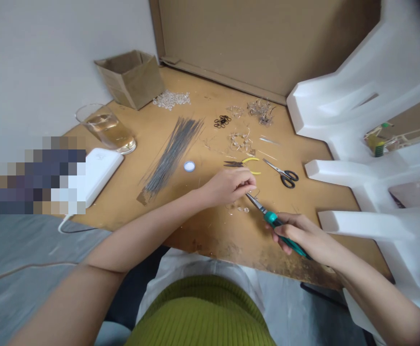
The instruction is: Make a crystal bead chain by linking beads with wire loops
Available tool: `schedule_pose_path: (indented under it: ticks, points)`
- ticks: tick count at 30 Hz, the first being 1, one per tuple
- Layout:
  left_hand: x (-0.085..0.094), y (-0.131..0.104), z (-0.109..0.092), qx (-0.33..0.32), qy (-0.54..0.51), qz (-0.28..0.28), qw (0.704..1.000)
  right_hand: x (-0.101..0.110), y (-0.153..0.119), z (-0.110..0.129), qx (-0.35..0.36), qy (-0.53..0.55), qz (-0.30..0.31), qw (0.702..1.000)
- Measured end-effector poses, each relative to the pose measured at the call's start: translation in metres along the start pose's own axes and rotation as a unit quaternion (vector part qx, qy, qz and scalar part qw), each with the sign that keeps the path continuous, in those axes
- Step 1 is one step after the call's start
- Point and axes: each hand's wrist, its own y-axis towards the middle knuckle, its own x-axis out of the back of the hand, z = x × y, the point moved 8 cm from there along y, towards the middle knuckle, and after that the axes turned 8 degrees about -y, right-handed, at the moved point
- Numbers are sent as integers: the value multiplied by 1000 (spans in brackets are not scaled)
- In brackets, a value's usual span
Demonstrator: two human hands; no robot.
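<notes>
Head view recorded a pair of green-handled pliers (272, 218) above the near part of the worktop (210, 235), gripped in the right hand (301, 233). The long axis ran diagonally, from the handles at lower right to the tip at upper left. The nose pointed away from the wearer and towards the left hand (226, 186), ending right by its fingertips; contact could not be confirmed.

The pliers had a slim, tapering nose of grey metal, a bright teal-green collar and grips in green and black. The right hand's fingers were wrapped around the grips. The left hand's fingers were pinched narrow; whatever lay between them was too small to identify. A thin wire loop (256, 192) showed just beside those fingertips.

Beyond the left hand lay yellow-handled pliers (235, 164), partly covered by it, with black-handled scissors (288, 178) to their right. A ring of wire and clear beads (241, 142) lay farther back. Left of these were a small white disc with a blue rim (189, 166) and a bundle of straight grey wires (175, 156), fanned at the ends.
</notes>
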Motion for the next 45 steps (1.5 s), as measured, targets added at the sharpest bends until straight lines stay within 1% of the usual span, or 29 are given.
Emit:
schedule_pose_path:
  ticks: [2,4,7,10,12,14,18,21,24,26,28,29,31,32,33,34,36,38,40,42,44,45]
  points:
    - [2,1,6,14,-4,-11,1000,4,-2,0,8,-76,-34,996]
    - [9,2,17,47,-38,-40,997,7,-5,2,26,-161,-78,983]
    - [17,3,34,100,-156,-69,980,9,-10,-4,31,-269,-141,952]
    - [18,4,42,130,-279,-62,949,12,-13,-22,-15,-351,-218,911]
    - [19,4,43,139,-333,-61,931,14,-13,-33,-48,-392,-265,880]
    - [18,4,43,143,-374,-63,914,14,-11,-37,-45,-421,-304,853]
    - [16,4,40,143,-425,-59,892,10,-5,-32,3,-456,-362,813]
    - [15,4,38,141,-439,-54,886,8,4,-29,21,-462,-383,800]
    - [16,3,35,140,-440,-52,885,9,12,-27,47,-451,-396,799]
    - [16,3,33,141,-435,-47,888,12,17,-24,73,-429,-399,807]
    - [13,2,31,151,-417,-34,896,17,17,-17,113,-374,-404,827]
    - [11,2,29,158,-404,-22,901,22,16,-13,135,-327,-408,841]
    - [6,1,26,171,-379,6,910,31,14,-2,173,-194,-407,875]
    - [3,0,24,174,-367,20,914,34,17,2,182,-116,-388,896]
    - [0,0,22,174,-354,32,918,34,21,7,188,-39,-355,915]
    - [-2,0,20,173,-340,39,924,31,27,13,191,22,-321,927]
    - [-2,0,19,169,-311,37,934,27,37,24,187,88,-284,936]
    - [0,0,21,169,-287,11,943,26,46,29,175,143,-285,932]
    - [4,0,26,170,-272,-22,947,29,51,27,169,197,-311,914]
    - [6,0,32,172,-279,-44,944,35,52,21,175,237,-357,886]
    - [3,0,37,180,-306,-50,933,41,48,13,187,249,-410,857]
    - [0,0,40,187,-319,-50,928,43,46,10,194,245,-429,848]
